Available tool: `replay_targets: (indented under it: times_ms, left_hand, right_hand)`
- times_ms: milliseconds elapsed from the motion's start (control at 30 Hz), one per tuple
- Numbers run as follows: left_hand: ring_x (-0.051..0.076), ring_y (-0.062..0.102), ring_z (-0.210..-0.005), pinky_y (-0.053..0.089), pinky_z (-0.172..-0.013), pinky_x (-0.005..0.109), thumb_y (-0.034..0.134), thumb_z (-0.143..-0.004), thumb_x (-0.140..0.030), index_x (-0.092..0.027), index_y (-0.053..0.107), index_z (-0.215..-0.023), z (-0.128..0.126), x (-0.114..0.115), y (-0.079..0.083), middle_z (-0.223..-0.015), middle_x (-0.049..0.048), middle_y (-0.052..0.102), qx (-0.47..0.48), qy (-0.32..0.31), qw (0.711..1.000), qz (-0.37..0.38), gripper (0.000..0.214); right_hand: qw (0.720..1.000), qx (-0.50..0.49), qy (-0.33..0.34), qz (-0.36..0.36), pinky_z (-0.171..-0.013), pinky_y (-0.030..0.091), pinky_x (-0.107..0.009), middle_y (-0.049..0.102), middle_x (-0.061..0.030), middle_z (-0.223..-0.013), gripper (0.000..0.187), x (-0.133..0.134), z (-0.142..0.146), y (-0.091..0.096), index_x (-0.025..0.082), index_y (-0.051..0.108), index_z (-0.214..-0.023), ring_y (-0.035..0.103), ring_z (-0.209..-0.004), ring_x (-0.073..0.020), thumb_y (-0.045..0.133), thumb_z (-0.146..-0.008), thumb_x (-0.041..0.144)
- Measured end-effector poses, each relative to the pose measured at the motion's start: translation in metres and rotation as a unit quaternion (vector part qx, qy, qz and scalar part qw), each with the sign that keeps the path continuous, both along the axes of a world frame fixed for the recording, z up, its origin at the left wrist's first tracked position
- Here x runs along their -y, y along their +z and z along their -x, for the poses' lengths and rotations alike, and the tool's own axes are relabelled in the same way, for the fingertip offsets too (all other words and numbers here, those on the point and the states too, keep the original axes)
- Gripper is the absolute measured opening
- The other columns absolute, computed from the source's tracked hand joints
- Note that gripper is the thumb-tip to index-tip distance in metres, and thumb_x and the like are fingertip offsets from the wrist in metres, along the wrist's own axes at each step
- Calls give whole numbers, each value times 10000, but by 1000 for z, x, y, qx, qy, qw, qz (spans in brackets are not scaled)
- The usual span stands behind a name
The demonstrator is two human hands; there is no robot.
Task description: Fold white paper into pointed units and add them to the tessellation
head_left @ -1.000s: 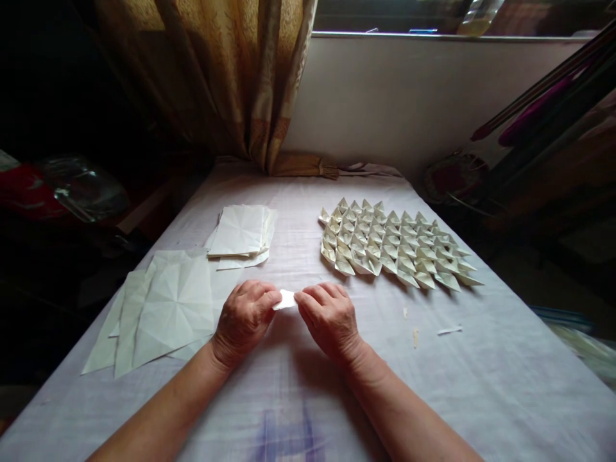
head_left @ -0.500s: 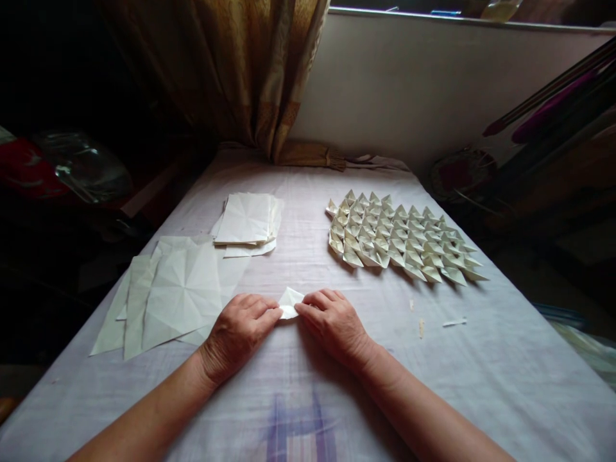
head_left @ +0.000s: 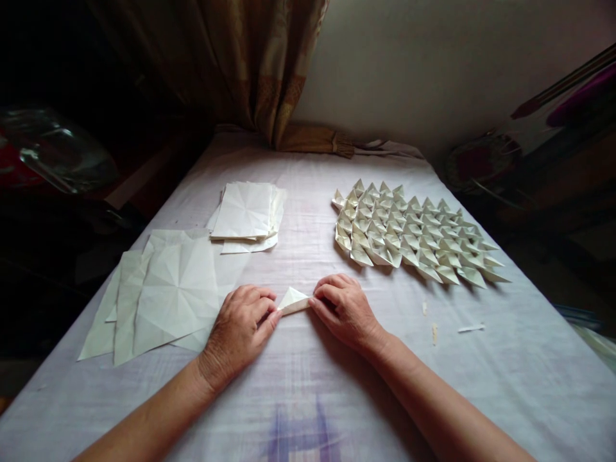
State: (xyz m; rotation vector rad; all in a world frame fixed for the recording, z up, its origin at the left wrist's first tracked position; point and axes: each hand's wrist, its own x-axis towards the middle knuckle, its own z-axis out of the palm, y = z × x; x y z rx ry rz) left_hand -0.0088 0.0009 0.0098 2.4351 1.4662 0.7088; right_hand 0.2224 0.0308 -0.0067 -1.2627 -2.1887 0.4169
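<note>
Both hands, left hand (head_left: 239, 327) and right hand (head_left: 345, 310), pinch a folded paper triangle (head_left: 292, 300).

place: home room | signs: curtain (head_left: 260, 58), cloth-covered table (head_left: 308, 385), plain wall (head_left: 433, 70)

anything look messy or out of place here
Only small things. A few paper scraps lie loose on the cloth right of the right hand, near the rows of folded pieces. The large sheets by the left hand are fanned askew. Both hands hold one folded triangle.
</note>
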Motion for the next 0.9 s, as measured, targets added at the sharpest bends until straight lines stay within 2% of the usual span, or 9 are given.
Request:
replay_targets:
  times_ms: [300, 900]
  left_hand:
    - [280, 538, -1110, 429, -948, 461, 539, -904, -242, -203, 567, -735, -4, -4, -2, -1139, 92, 635, -31, 31, 998, 34, 176]
    - [287, 523, -1134, 419, -950, 463, 517, -915, -249, -197, 584, -763, -4, -3, 0, -1188, 99, 614, -46, 38, 997, 57, 174]
  right_hand:
    - [999, -13, -50, 14, -785, 368, -351, 666, -35, -853, 194, 4, 6, 1, 203, 596, -680, 575, -830, -196, 627, -863, 257]
    - [998, -10, -66, 22, -802, 351, -360, 662, -26, -853, 184, 6, 9, 1, 199, 578, -704, 576, -833, -199, 646, -866, 253]
